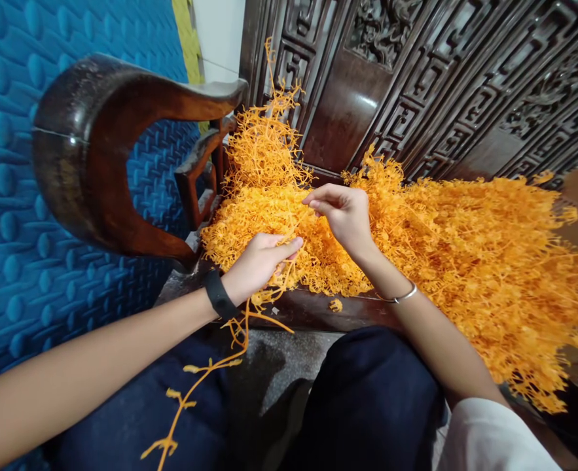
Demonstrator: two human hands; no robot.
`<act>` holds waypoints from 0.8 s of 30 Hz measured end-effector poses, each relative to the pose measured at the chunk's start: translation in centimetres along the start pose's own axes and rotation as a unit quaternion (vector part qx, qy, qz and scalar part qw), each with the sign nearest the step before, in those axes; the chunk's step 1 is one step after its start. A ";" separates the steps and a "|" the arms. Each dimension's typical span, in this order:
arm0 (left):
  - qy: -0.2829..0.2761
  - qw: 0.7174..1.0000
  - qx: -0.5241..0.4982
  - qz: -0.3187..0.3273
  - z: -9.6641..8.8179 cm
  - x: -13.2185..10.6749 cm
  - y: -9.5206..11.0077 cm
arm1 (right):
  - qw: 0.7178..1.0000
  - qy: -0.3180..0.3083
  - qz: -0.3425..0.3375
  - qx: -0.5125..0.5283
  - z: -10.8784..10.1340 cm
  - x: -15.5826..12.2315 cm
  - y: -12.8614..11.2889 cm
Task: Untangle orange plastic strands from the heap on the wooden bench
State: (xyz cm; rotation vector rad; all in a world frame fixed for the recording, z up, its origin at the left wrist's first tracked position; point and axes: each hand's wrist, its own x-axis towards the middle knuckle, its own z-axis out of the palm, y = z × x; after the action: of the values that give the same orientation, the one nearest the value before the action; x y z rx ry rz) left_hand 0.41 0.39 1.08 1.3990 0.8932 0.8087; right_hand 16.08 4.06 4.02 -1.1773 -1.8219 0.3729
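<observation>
My left hand point(262, 263), with a black band at the wrist, is closed on a long orange plastic stem point(195, 386) with small side branches. The stem hangs down from the fist over my left leg. Above and to the right, my right hand point(342, 212) has thumb and forefinger pinched together; what lies between the tips is too small to make out. Both hands are over a heap of orange plastic sprigs point(259, 209) on the dark wooden seat. One loose orange piece point(336, 305) lies at the seat's front edge.
A curved dark wooden armrest point(82, 150) rises at the left, over a blue foam mat point(4, 261). Behind the heap stands a carved wooden backrest point(342, 124). A larger orange pile point(465, 261) spreads to the right. My knees point(367, 392) are close below the seat.
</observation>
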 end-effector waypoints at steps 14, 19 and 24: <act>-0.091 0.994 0.050 -0.027 0.3 -3.2 -2.0 | 0.992 0.105 0.052 -0.045 -6.6 1.4 9.2; -0.089 0.995 0.013 -0.044 0.2 -2.1 -1.3 | 0.990 0.053 0.006 -0.129 -4.0 0.9 8.5; -0.104 0.993 -0.018 -0.045 0.8 -2.2 -1.0 | 0.983 0.041 -0.048 -0.170 -4.0 -0.4 5.7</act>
State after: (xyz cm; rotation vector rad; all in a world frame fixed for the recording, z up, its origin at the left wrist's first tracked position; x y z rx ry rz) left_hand 0.02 -1.98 0.15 1.3745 0.7708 0.5965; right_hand 22.63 5.74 2.32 -1.3067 -1.9101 -0.0453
